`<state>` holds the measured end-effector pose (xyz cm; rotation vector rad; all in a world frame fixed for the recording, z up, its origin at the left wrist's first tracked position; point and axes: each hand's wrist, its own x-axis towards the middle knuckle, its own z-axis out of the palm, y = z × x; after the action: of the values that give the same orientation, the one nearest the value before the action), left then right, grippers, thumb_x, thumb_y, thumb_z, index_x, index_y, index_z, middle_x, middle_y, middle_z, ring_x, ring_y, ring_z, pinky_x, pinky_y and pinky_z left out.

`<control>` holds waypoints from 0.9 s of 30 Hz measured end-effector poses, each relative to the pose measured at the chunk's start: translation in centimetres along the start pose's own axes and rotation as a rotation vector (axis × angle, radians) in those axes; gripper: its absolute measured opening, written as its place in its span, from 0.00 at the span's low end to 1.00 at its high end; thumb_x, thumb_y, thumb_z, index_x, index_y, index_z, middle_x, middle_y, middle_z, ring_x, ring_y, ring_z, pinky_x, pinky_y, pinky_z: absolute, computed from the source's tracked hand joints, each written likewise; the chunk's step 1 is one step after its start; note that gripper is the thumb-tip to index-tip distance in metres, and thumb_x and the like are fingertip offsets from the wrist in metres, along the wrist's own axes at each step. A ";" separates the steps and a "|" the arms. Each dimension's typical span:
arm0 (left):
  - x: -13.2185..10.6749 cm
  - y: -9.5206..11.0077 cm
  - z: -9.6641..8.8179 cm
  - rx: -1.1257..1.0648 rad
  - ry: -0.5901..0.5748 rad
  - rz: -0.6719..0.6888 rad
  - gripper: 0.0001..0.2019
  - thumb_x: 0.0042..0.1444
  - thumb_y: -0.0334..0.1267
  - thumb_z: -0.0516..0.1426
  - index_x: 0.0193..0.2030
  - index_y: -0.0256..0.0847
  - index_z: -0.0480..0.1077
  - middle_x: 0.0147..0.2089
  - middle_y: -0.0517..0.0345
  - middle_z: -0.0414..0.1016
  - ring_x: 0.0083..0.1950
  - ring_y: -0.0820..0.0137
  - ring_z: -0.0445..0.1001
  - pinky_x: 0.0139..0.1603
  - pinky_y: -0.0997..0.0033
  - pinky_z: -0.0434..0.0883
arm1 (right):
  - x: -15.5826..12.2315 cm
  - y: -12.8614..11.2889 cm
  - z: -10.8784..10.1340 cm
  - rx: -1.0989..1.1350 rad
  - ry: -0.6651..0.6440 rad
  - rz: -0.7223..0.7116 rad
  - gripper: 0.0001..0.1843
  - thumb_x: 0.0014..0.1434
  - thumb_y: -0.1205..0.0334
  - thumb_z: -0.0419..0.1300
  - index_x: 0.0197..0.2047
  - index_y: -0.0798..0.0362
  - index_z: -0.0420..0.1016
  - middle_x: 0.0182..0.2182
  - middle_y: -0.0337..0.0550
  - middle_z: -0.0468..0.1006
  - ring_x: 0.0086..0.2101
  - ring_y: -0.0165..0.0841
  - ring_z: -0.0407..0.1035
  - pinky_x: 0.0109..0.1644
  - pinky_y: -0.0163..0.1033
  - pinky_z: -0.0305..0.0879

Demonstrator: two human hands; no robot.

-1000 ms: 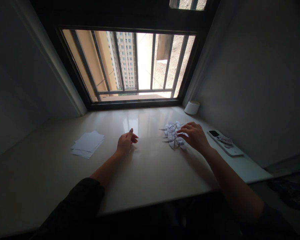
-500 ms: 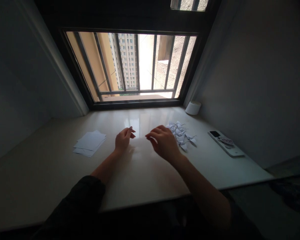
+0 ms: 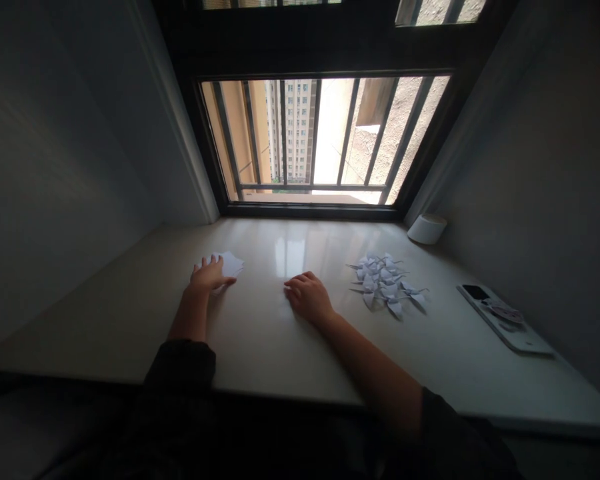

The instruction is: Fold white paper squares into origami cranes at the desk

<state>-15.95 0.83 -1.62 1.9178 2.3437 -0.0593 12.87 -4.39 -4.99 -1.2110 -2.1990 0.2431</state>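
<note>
My left hand (image 3: 207,275) lies over a stack of white paper sheets (image 3: 231,264) on the left, its fingers spread and the thumb reaching out to the right. The palm hides part of the stack. My right hand (image 3: 309,297) rests low over the pale sill, fingers curled in together, and no object shows in it. Right of that hand sits a cluster of several folded white paper cranes (image 3: 380,280), apart from the fingers.
On the right lies a white phone (image 3: 510,323), back up, with a round grip on it. A white, cup-like object (image 3: 427,229) stands in the far right corner. The dark-framed window (image 3: 310,212) with bars bounds the sill (image 3: 280,353) at the back.
My left hand has moved left from the middle onto the paper stack, and its fingers have spread. My right hand has lowered toward the sill. The view has shifted left.
</note>
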 end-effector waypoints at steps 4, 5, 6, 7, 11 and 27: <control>0.1 -1.6 1.3 -0.047 -0.070 0.006 0.37 0.49 0.56 0.54 0.64 0.41 0.55 0.68 0.41 0.48 0.67 0.44 0.46 0.60 0.47 0.50 | 0.1 0.3 0.1 0.031 0.011 0.009 0.12 0.58 0.60 0.55 0.43 0.49 0.77 0.39 0.44 0.78 0.42 0.39 0.64 0.48 0.43 0.62; 0.0 -1.6 1.2 -0.053 -0.050 0.015 0.36 0.48 0.56 0.56 0.62 0.42 0.58 0.67 0.42 0.51 0.66 0.45 0.50 0.60 0.49 0.51 | 0.1 0.4 0.1 0.035 0.016 0.011 0.12 0.58 0.60 0.55 0.42 0.49 0.77 0.38 0.44 0.78 0.42 0.39 0.64 0.48 0.43 0.62; 0.0 -1.6 1.1 -0.058 -0.032 0.025 0.35 0.46 0.56 0.57 0.60 0.44 0.61 0.66 0.43 0.54 0.64 0.46 0.54 0.59 0.51 0.52 | 0.1 0.5 0.1 0.039 0.019 0.012 0.12 0.58 0.60 0.55 0.42 0.49 0.77 0.39 0.44 0.78 0.42 0.39 0.64 0.48 0.43 0.62; -0.1 -1.6 0.9 -0.064 -0.007 0.026 0.34 0.44 0.57 0.58 0.58 0.46 0.64 0.64 0.44 0.58 0.62 0.48 0.59 0.58 0.54 0.54 | 0.1 0.5 0.2 0.041 0.020 0.014 0.12 0.58 0.60 0.55 0.42 0.49 0.77 0.38 0.44 0.78 0.42 0.39 0.64 0.48 0.43 0.62; -0.5 -1.6 0.2 -0.088 0.069 -0.048 0.34 0.33 0.64 0.61 0.48 0.50 0.73 0.51 0.48 0.74 0.50 0.51 0.71 0.43 0.63 0.64 | 0.1 0.6 0.2 0.045 0.020 0.022 0.11 0.58 0.60 0.55 0.42 0.49 0.77 0.38 0.44 0.79 0.43 0.39 0.65 0.48 0.43 0.62; -0.7 0.3 0.3 -0.044 0.248 0.061 0.41 0.38 0.65 0.58 0.59 0.49 0.64 0.58 0.47 0.68 0.54 0.50 0.68 0.48 0.61 0.63 | 0.7 1.5 0.2 0.050 0.058 0.093 0.11 0.57 0.62 0.56 0.42 0.50 0.77 0.39 0.44 0.78 0.42 0.38 0.65 0.49 0.43 0.61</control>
<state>-15.47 0.20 -1.81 2.0799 2.4081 0.2470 13.53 -3.01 -5.49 -1.2780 -2.0780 0.2949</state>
